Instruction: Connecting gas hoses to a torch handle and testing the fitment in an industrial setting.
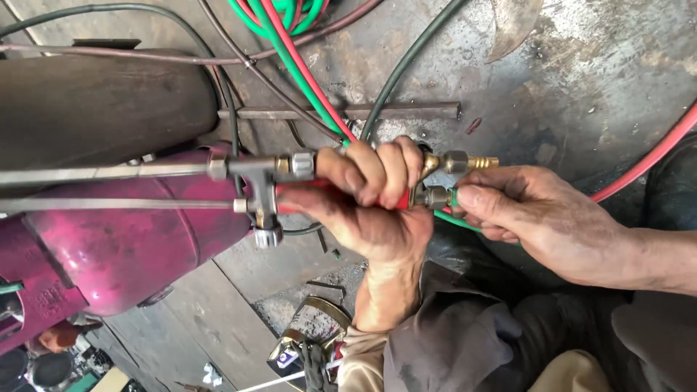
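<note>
Left hand (370, 199) is clenched round the red-handled metal cutting torch (290, 190), holding it level, prob so the brass fittings at the back stay put. Right hand (541, 218) has its fingers (479, 199) pinched on the lower brass nut (435, 197) where the green rubber hose (305, 76) plugs in; upper brass barbed fitting (468, 162) is bare, no hose. Torch tubes run left across the magenta steel gas cylinder (116, 247). Tight spot tbh: red rubber hose (653, 156) loops just right of the wrist, flat steel bar (406, 111) on the concrete floor (581, 80) behind. Open room mostly upper right.
</note>
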